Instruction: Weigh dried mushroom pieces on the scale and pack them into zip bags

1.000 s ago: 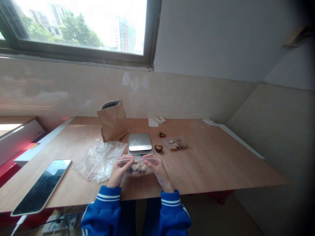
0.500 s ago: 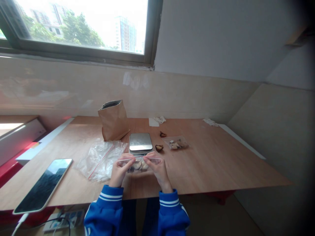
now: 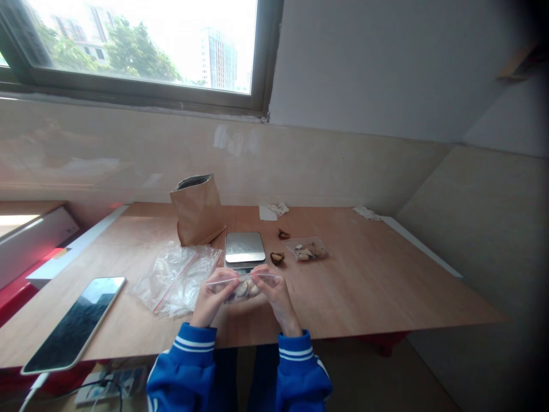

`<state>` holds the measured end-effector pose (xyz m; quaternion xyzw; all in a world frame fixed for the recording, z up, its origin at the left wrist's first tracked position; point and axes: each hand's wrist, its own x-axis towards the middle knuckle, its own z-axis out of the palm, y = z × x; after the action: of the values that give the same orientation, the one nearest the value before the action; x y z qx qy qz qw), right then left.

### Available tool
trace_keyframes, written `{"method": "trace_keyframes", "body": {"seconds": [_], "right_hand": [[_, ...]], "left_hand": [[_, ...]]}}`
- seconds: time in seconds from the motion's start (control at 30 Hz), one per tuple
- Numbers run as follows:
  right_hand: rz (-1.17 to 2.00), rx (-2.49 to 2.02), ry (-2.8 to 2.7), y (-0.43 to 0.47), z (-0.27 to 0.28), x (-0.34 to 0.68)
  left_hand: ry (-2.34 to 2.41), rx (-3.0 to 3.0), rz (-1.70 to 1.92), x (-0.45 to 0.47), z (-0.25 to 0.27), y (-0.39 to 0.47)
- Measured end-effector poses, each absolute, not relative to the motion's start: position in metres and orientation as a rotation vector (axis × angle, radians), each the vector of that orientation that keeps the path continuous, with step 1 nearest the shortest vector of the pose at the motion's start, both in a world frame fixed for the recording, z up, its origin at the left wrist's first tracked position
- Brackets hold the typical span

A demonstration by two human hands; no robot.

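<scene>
Between my hands is a clear zip-lock bag (image 3: 242,290) with pale dried slices inside, its zip edge running across the top. My left hand (image 3: 214,292) pinches that edge on the left side. Close by, my right hand (image 3: 271,286) pinches the same edge on the right. Just beyond the bag stands a digital kitchen scale (image 3: 245,248), its front partly hidden by my fingers. Two dark dried pieces (image 3: 277,258) lie right of the scale. A second filled zip-lock bag (image 3: 307,250) rests flat farther right.
An open brown paper bag (image 3: 197,210) stands behind the scale. Several empty plastic bags (image 3: 180,280) lie to the left, near a phone (image 3: 77,323) with a charging cable. Crumpled tissue (image 3: 279,209) and white paper sit at the table's (image 3: 386,286) back edge.
My left hand has shifted slightly right along the bag's edge, toward my right hand. Both hands keep their pinch, and the other things stay where they were.
</scene>
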<state>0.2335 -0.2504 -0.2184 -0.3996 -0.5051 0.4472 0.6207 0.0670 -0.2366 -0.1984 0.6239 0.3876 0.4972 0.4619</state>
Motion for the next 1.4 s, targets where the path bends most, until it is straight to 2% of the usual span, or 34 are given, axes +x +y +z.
{"method": "trace_keyframes", "body": {"seconds": [0.13,0.87,1.4], "right_hand": [[1.088,-0.913,-1.181,-0.250,-0.220,0.232],[0.780,-0.896,-1.217,-0.252,-0.211,0.220],[0.793,-0.929,-1.185,-0.249,-0.214,0.210]], "left_hand": [[0.993,1.575,1.233,0.067,-0.203,-0.235],[1.114,1.520,1.324,0.078,-0.204,-0.241],[1.106,1.553,1.393,0.081,-0.202,-0.242]]}}
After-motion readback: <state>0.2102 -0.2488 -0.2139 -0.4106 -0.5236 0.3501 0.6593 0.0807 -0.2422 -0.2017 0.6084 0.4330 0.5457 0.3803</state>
